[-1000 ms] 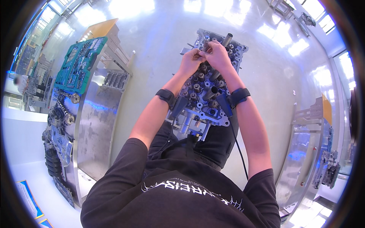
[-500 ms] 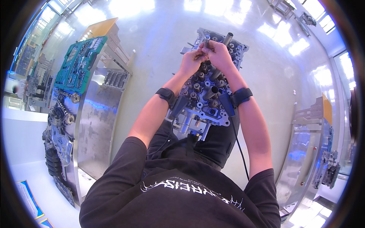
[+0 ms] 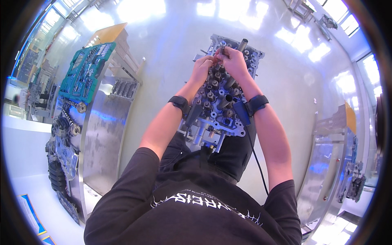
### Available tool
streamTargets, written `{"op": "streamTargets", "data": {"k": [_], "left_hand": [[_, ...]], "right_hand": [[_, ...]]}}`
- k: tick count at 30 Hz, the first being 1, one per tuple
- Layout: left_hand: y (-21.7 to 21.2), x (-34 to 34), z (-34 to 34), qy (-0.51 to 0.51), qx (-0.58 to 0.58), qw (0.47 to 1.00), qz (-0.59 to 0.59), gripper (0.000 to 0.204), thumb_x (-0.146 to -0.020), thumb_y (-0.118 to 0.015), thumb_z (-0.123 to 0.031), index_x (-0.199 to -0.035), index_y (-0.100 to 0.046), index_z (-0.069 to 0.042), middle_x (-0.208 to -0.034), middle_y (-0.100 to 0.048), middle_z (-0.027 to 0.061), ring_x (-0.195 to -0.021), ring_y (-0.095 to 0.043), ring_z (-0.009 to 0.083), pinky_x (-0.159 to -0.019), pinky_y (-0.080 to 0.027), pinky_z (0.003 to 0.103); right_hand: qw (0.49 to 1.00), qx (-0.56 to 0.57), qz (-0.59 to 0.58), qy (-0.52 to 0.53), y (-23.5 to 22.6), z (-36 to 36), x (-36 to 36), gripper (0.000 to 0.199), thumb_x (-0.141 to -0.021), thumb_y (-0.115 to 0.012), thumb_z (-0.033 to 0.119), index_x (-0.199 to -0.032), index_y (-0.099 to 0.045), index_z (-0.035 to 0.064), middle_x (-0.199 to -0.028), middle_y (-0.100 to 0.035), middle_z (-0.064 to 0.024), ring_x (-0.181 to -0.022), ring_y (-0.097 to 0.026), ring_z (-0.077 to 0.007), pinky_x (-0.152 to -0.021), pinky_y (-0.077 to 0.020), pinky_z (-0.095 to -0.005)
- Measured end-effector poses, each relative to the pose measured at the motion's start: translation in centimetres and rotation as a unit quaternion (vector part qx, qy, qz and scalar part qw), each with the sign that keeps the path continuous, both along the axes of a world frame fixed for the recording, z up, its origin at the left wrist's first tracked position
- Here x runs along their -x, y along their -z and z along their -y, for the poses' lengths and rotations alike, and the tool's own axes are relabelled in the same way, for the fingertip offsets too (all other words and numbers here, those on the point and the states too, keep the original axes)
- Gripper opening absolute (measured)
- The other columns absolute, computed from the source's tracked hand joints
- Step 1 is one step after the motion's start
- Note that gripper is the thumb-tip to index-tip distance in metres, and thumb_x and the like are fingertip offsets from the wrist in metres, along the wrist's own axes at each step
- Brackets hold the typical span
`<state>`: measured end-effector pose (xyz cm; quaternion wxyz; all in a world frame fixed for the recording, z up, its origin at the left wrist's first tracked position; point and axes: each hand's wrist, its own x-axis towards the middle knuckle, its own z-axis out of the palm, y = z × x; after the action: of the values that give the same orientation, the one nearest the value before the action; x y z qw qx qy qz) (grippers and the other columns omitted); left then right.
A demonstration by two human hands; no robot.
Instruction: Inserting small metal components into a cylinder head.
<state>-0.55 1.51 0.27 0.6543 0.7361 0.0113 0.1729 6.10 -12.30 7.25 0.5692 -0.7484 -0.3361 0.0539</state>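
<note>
In front of me is a grey metal cylinder head [image 3: 227, 121], its top crowded with valve springs, bolts and round tubes. Above its far half, my right hand [image 3: 234, 64] is closed, with thumb and fingers pinched on a small shiny metal cylinder [image 3: 222, 45] that stands upright. My left hand [image 3: 201, 68] is just to the left, its fingertips drawn together near the right hand's fingers. Whatever lies between those left fingertips is hidden or too small to name. Below both hands, valve springs [image 3: 210, 96] and a wide open tube [image 3: 226, 100] show.
At left, a metal workbench [image 3: 104, 134] carries a green socket set case [image 3: 87, 71], camshafts [image 3: 70, 116] and dark engine parts. Another bench [image 3: 326, 163] stands at right with more engine parts [image 3: 352, 179]. A black cable [image 3: 258, 161] hangs beside my right forearm.
My left hand has shifted a little left, away from the right fingers, and its fingertips have come together. My right hand keeps its pinch on the metal cylinder, nearly in place.
</note>
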Motion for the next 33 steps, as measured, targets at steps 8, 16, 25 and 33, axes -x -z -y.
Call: {"op": "streamTargets", "data": {"k": [8, 16, 25, 33], "left_hand": [[0.1, 0.0, 0.7, -0.023, 0.195, 0.980, 0.040, 0.042, -0.100, -0.037, -0.023, -0.100, -0.065, 0.009, -0.094, -0.068, 0.0145, -0.091, -0.065, 0.0221, -0.088, -0.049, 0.034], [0.2, -0.1, 0.9, -0.036, 0.127, 0.990, 0.052, 0.041, -0.099, -0.038, -0.022, -0.095, -0.068, 0.006, -0.094, -0.069, 0.0134, -0.088, -0.065, 0.0210, -0.084, -0.050, 0.034], [0.2, 0.1, 0.7, -0.056, 0.071, 0.995, 0.049, 0.036, -0.095, -0.041, -0.022, -0.084, -0.065, 0.001, -0.075, -0.063, 0.0079, -0.073, -0.057, 0.0159, -0.068, -0.045, 0.031], [1.4, -1.0, 0.2, -0.049, 0.054, 0.995, 0.063, 0.033, -0.094, -0.043, -0.022, -0.080, -0.062, 0.000, -0.070, -0.058, 0.0057, -0.069, -0.054, 0.0148, -0.063, -0.043, 0.033]], "right_hand": [[0.997, -0.063, 0.035, -0.020, -5.7, 0.6, 1.5, 0.012, -0.089, -0.061, 0.005, -0.098, -0.065, -0.0021, -0.087, -0.072, -0.0091, -0.079, -0.066, -0.0126, -0.073, -0.0504, -0.0276], [0.997, -0.021, 0.050, -0.059, -5.7, 3.0, 5.6, 0.011, -0.089, -0.062, 0.006, -0.098, -0.065, 0.0002, -0.084, -0.071, -0.0094, -0.077, -0.065, -0.0131, -0.073, -0.0493, -0.0272], [0.997, 0.011, 0.040, -0.071, -2.7, 2.6, 6.4, 0.012, -0.089, -0.066, 0.009, -0.096, -0.064, 0.0000, -0.077, -0.068, -0.0099, -0.067, -0.059, -0.0131, -0.065, -0.0464, -0.0295], [0.998, 0.044, 0.001, -0.040, -4.0, 2.3, 8.2, 0.006, -0.092, -0.059, 0.001, -0.096, -0.062, -0.0029, -0.089, -0.070, -0.0059, -0.084, -0.062, -0.0089, -0.078, -0.0492, -0.0267]]}}
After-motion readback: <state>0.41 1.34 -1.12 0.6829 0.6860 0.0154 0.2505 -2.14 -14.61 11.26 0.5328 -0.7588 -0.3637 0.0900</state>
